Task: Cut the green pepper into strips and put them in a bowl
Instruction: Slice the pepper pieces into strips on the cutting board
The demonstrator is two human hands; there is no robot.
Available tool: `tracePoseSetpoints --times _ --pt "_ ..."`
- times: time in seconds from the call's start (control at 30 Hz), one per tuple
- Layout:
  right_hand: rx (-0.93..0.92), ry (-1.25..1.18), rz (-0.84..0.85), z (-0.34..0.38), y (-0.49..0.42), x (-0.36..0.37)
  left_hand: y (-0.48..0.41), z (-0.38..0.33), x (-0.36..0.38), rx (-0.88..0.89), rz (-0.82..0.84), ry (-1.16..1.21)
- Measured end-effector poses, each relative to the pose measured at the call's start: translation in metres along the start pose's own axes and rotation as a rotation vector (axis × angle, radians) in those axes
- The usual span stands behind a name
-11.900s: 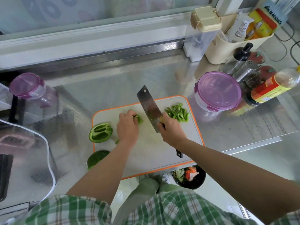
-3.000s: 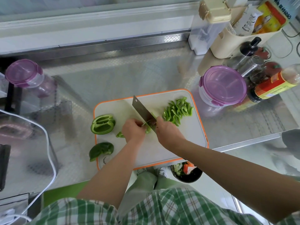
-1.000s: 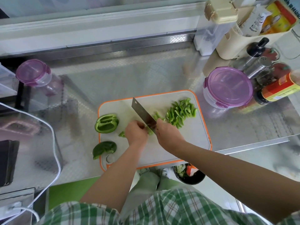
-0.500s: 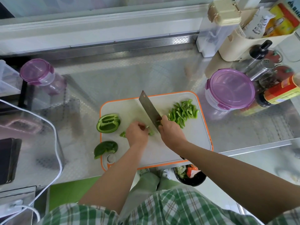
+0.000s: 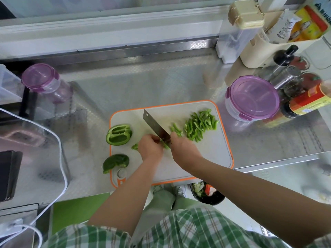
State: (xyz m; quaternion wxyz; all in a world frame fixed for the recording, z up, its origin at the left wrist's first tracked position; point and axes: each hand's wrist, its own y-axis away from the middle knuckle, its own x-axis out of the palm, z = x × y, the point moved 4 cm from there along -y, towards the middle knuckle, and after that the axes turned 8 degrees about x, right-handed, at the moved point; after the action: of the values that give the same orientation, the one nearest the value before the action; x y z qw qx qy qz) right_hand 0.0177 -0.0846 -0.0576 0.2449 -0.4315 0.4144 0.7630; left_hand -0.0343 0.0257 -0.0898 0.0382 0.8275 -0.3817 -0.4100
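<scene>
At the cutting board [image 5: 211,154], my knife [image 5: 154,125] has come down again in the last half second. Its blade now sits against the pepper piece [image 5: 165,145], which my left hand [image 5: 150,149] pins with curled fingers. My right hand [image 5: 184,149] is clenched round the handle, itself hidden under the palm. The pile of strips [image 5: 200,126] on the board's right side is far larger than it was twelve seconds back. A few fresh strips [image 5: 176,129] lie just beside the blade, between it and the pile. By my reckoning this piece is nearly spent; little of it shows between my two hands, though the view there is too crowded to say how much remains. Still uncut are a pepper half [image 5: 119,135], open side up at the board's left, and a darker piece [image 5: 115,161] straddling its left edge. No strip has reached a bowl yet, so the job looks about midway.
</scene>
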Motion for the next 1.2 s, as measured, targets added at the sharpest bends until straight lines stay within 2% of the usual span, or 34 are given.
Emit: tracePoseSetpoints --times 0.37,0.6,0.7,0.87,1.2 --pt "-0.051 0.126 -0.023 0.008 -0.003 0.002 0.003 -0.002 -0.004 0.034 0.003 0.009" --pt "0.152 -0.18 -0.047 -0.011 -0.012 -0.002 0.004 0.008 -0.002 0.029 0.012 0.091" --pt "0.073 -0.245 -0.037 -0.016 -0.009 -0.009 0.005 0.01 -0.003 0.043 -0.014 0.114" --pt "-0.037 -0.195 -0.001 -0.01 0.0 -0.012 0.0 0.015 0.001 0.06 -0.017 0.107" --pt "0.023 -0.105 0.048 -0.001 -0.001 -0.001 0.0 0.01 -0.001 0.055 -0.003 0.1"
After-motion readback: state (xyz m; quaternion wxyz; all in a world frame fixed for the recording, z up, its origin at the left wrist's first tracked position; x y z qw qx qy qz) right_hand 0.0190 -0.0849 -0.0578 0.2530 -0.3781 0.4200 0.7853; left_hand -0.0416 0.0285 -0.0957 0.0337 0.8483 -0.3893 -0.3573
